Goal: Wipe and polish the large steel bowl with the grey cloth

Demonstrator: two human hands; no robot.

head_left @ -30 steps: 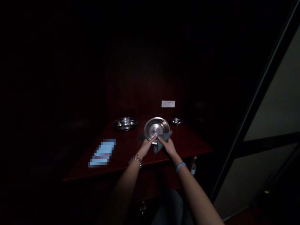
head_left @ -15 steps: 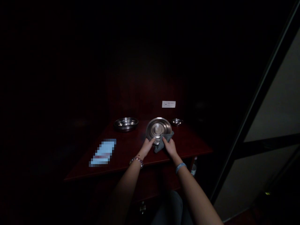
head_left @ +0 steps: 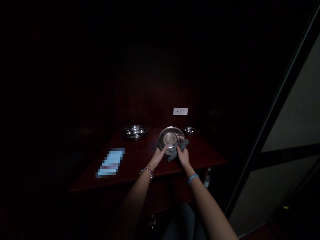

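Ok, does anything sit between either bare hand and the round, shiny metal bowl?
Yes: a grey fabric cloth lies between the right hand and the bowl, at its near right rim. Nothing visible separates the left hand from it: that thumb sits on bare metal. The fingers beneath are hidden.

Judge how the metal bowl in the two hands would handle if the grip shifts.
The metal bowl looks rigid, so it probably won't flex. Its polished surface may slip in the left hand; the grey cloth in the right hand could add grip. Its round rim might roll if dropped on edge.
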